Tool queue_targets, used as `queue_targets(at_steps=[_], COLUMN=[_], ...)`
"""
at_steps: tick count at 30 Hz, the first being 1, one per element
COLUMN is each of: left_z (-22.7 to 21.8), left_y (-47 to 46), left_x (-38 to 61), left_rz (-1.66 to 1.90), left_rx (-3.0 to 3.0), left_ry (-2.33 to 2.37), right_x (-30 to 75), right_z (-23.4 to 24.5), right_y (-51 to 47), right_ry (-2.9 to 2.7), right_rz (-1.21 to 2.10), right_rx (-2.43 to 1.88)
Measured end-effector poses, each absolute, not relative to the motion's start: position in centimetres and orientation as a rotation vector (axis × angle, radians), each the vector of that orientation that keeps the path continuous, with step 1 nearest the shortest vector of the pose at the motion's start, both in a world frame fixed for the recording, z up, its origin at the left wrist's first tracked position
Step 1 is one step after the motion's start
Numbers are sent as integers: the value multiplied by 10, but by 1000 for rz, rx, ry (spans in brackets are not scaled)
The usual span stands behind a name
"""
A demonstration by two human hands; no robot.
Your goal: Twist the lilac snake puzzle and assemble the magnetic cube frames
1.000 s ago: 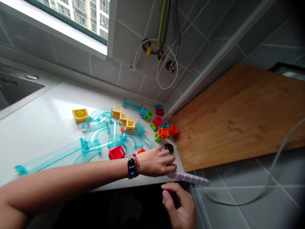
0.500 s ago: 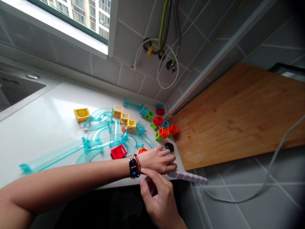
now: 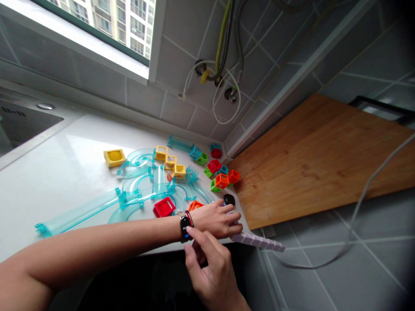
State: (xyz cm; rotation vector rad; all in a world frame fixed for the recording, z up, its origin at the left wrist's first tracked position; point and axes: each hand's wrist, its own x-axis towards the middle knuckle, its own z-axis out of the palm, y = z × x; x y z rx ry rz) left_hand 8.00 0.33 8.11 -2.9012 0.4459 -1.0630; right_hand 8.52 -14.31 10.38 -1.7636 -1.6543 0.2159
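My left arm reaches across the white counter (image 3: 58, 172). My left hand (image 3: 215, 218) lies at the counter's right front corner, with its fingers closed over one end of a lilac ridged strip (image 3: 262, 242) that juts past the edge. A black wristband watch (image 3: 184, 226) sits on that wrist. My right hand (image 3: 210, 270) comes up from below. Its forefinger tip touches the watch, its other fingers are curled, and it holds nothing. Just behind my left hand lie clear teal track pieces (image 3: 142, 190), a red square block (image 3: 163, 207) and a small black object (image 3: 229, 199).
Yellow frames (image 3: 168, 160), a yellow block (image 3: 114, 157) and a cluster of orange, green and red cubes (image 3: 223, 179) lie on the counter. A wooden board (image 3: 317, 160) leans at the right. A sink (image 3: 19, 125) is at far left. A white cable (image 3: 356, 216) crosses the tiled floor.
My right hand has risen from below the counter edge to my left wrist and now touches the watch. My left hand has stayed on the lilac strip.
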Motion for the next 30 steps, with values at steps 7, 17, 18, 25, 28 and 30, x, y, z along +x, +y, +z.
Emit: queue_targets(at_steps=[7, 17, 18, 25, 28, 30], left_z=[87, 89, 89, 89, 89, 90], left_y=[2, 0, 0, -1, -1, -2], left_x=[76, 75, 74, 74, 74, 73], left_rz=[-1061, -993, -979, -1007, -1038, -1032], left_rx=[-2927, -2967, -2966, -2945, -2938, -2943], left_ry=[441, 470, 490, 519, 469, 482], right_x=[84, 71, 71, 78, 79, 78], right_z=[102, 106, 108, 117, 118, 119], right_y=[-145, -141, -140, -144, -146, -145], right_ry=[-1614, -1605, -1580, -1578, -1634, -1635], right_rz=[178, 194, 227, 318, 307, 352], right_rx=[-1681, -1787, -1816, -1809, -1801, -1830])
